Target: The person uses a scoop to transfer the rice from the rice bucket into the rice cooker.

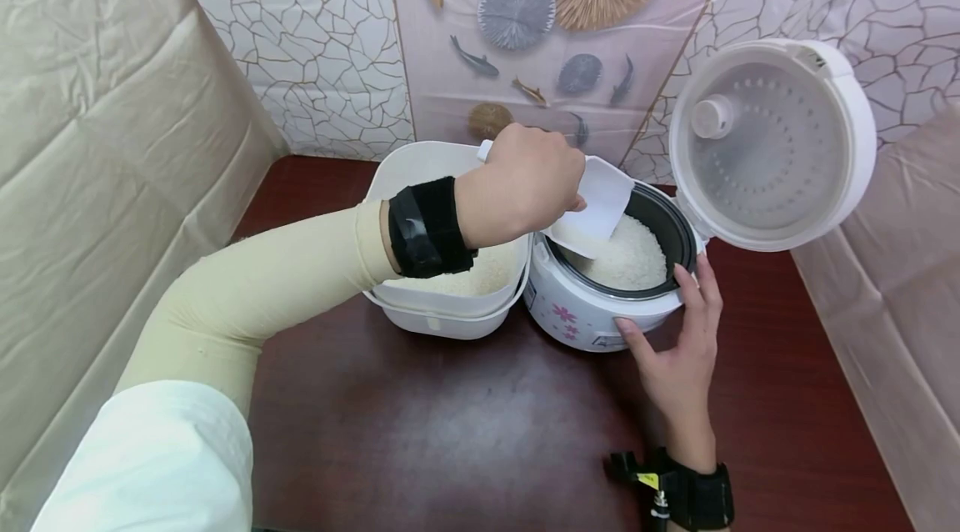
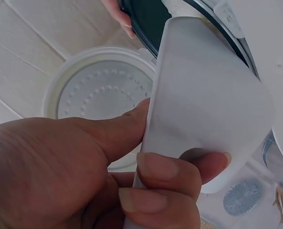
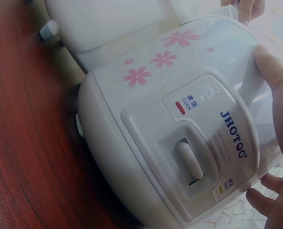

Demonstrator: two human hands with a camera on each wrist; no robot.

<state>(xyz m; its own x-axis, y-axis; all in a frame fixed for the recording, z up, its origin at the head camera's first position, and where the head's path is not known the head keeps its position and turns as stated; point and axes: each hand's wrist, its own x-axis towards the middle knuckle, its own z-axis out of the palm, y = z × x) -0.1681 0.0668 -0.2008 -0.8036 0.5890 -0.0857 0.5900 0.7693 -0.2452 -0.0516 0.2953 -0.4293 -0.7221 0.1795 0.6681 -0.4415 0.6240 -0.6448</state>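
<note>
My left hand [image 1: 521, 182] grips a white plastic scoop [image 1: 606, 190], fingers and thumb wrapped on its handle end in the left wrist view. The scoop is tilted, its lip down inside the dark inner pot [image 1: 663, 219] of a white rice cooker [image 1: 551, 298]. White rice [image 1: 633, 258] lies in the pot under the lip. Spread over the cooker's right front side, my right hand [image 1: 684, 357] touches it with the thumb at the front and the fingertips near the rim. Pink flowers and a cook switch [image 3: 189, 160] mark the cooker's front.
Left of the cooker stands a white bin [image 1: 442, 323] with rice [image 1: 483, 272] in it, partly hidden by my left forearm. The cooker's lid [image 1: 772, 148] is raised on its hinge at the right. Patterned sheeting lines the back of the dark red table [image 1: 450, 424].
</note>
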